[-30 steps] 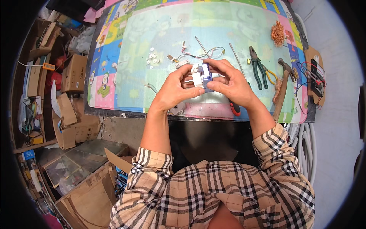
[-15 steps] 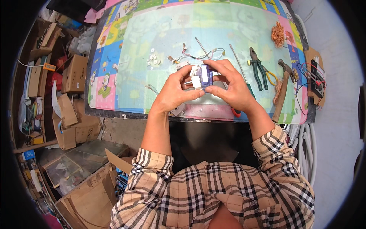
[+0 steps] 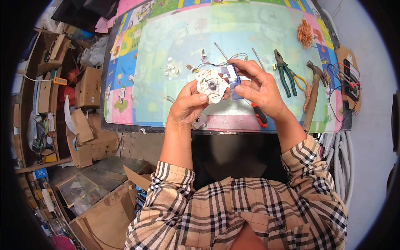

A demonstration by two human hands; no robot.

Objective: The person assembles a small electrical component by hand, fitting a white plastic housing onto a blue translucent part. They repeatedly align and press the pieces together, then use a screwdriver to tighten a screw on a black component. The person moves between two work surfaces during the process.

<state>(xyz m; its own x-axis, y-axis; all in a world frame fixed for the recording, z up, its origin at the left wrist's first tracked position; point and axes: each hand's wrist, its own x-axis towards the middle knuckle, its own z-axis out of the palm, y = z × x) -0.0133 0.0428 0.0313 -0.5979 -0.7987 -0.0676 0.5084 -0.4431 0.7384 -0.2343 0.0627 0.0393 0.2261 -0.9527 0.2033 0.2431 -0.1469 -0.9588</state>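
Observation:
My left hand point(image 3: 184, 104) holds a white plastic housing point(image 3: 209, 86) by its lower edge, thumb on top; a dark round hub shows at its middle. In my right hand point(image 3: 264, 92), between thumb and fingers, is a translucent blue-purple plastic part point(image 3: 235, 91) with a white patch on its face. The two pieces are side by side above the table, very close; whether they touch I cannot tell. Behind them lie thin coloured wires with small connectors point(image 3: 190, 67). A grey piece point(image 3: 200, 121) lies below my left hand, partly hidden by it.
On the patterned table mat point(image 3: 175, 25) are small white round pieces point(image 3: 171, 70), a red-black screwdriver handle point(image 3: 261, 118), green-handled pliers point(image 3: 285, 77), a hammer point(image 3: 313, 93) and a copper wire bundle point(image 3: 304, 34). A black multimeter point(image 3: 352, 79) is at the right edge. Cardboard boxes point(image 3: 88, 85) stand left.
The white housing has turned from edge-on to show its round hub, and it has come apart from the blue-purple part. My right hand has moved slightly right. The view has shifted a little.

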